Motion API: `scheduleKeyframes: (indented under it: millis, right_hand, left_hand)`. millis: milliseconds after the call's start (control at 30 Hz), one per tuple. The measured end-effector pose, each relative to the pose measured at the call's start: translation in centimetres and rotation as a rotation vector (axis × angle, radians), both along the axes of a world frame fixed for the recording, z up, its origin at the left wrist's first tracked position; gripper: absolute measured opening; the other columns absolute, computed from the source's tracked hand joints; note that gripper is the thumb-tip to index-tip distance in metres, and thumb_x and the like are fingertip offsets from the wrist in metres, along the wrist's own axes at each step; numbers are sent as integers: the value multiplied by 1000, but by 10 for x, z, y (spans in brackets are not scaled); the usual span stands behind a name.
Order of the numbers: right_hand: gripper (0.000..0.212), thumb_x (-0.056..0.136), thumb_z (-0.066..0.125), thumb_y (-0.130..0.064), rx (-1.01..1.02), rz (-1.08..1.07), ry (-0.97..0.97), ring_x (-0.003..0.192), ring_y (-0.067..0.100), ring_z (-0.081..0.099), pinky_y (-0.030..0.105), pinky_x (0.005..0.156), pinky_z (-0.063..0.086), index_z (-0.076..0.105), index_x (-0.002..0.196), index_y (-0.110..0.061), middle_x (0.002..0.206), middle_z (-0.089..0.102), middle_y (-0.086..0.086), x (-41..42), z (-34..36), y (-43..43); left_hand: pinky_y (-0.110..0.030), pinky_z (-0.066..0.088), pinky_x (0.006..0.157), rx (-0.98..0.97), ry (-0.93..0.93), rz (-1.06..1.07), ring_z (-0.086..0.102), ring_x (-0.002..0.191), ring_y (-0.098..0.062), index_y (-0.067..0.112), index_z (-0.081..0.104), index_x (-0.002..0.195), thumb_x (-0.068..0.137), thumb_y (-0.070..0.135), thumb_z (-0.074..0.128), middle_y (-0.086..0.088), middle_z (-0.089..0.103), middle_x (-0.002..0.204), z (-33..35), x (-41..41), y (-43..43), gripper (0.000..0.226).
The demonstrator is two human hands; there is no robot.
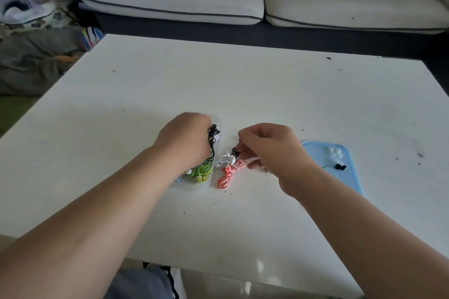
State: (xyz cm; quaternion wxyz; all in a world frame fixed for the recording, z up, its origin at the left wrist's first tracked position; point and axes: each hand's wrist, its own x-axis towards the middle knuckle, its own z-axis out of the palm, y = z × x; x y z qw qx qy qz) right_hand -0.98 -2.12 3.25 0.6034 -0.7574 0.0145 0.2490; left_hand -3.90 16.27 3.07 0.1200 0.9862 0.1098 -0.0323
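Note:
My left hand (185,139) is curled round a black wired earphone (212,138), held over a clear plastic tray (217,121) on the white table (243,85). The tray holds green and yellow coiled cables (201,172). My right hand (269,150) pinches a small black piece (235,152) just above a heap of white earphones (224,159) and a pink and red coiled cable (227,175) lying on the table between the hands. Most of the tray is hidden under my left hand and forearm.
A light blue tray (349,172) lies at the right with white ear tips (334,153) and a small black part (340,167) on it. A white sofa (218,0) runs behind the table. Bags and cloth are piled at the far left (36,31).

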Motion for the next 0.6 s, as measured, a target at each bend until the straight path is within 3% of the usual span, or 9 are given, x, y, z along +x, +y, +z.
scheduleKeyframes:
  millis: [100, 167, 233, 400, 500, 600]
  right_hand:
    - [17, 94, 62, -14, -57, -52, -22, 67, 20, 66, 35, 62, 54, 74, 88, -5, 86, 77, 14, 7, -3, -21]
    - [19, 94, 61, -14, -106, -48, -28, 65, 22, 64, 36, 62, 54, 73, 88, -1, 86, 76, 16, 9, -6, -35]
    - [21, 95, 60, -16, -184, 13, -26, 66, 19, 66, 34, 61, 55, 73, 88, -1, 84, 77, 12, 8, -9, -48]
    - [22, 93, 53, -14, -372, 122, -39, 64, 12, 69, 30, 60, 50, 68, 96, 2, 86, 77, 10, 9, -18, -77]
    - [20, 92, 50, -10, -421, 137, -9, 66, 15, 70, 28, 62, 50, 70, 97, -12, 90, 78, 10, 12, -17, -92]
    - [19, 94, 51, -15, -478, 202, 13, 68, 17, 68, 28, 61, 52, 71, 94, -17, 90, 79, 9, 11, -19, -103]
  left_hand:
    - [-42, 54, 77, -44, -194, -146, 60, 98, -30, 13, 67, 99, 91, 8, 58, -3, 64, 101, 2, 3, -32, 14]
    - [-38, 49, 72, -7, -116, -230, 62, 98, -30, 16, 65, 96, 92, 11, 63, -1, 61, 97, -5, 3, -55, 7]
    - [-35, 40, 67, 110, -1, -269, 63, 96, -31, 18, 51, 82, 94, 11, 61, 0, 52, 85, -19, 4, -70, 17]
    - [-35, 36, 70, 253, 110, -282, 55, 110, -27, 23, 51, 93, 94, 12, 58, -3, 62, 107, -33, 12, -80, 14]
    - [-34, 35, 69, 222, 11, -299, 53, 108, -26, 25, 45, 88, 94, 18, 56, 0, 54, 100, -32, 20, -92, 15]
    - [-35, 42, 69, 45, 15, -285, 55, 97, -28, 23, 46, 91, 95, 23, 51, 3, 51, 92, -39, 26, -106, 7]
